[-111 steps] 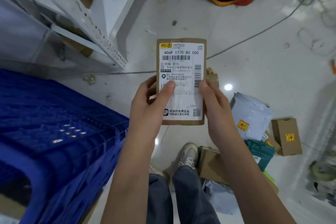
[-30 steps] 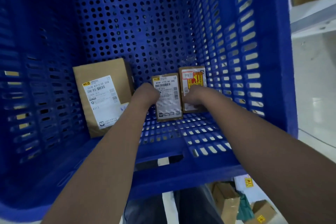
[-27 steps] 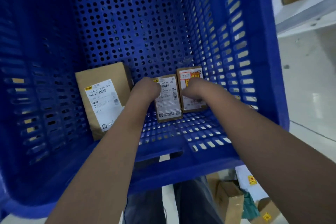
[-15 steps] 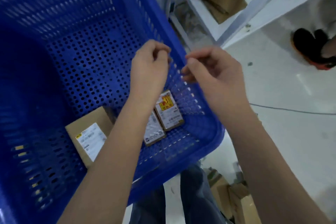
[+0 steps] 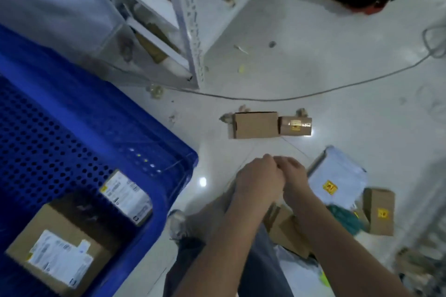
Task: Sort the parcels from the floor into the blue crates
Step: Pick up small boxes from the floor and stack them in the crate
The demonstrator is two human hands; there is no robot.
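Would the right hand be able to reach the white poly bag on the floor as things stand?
Probably yes: the right hand holds nothing and hangs beside the white poly bag, with only bare floor between them.

Perforated blue plastic crate (image 5: pixel 166 152), lower left of frame, holds two labelled brown cardboard parcels (image 5: pixel 58 248); more cardboard boxes (image 5: pixel 255 125) lie on the white floor (image 5: pixel 337 55), centre and lower right.

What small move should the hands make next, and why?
Probably reach forward for the plain brown box on the floor: both the left hand and right hand appear to hold nothing, and it lies straight ahead, outside the blue crate.
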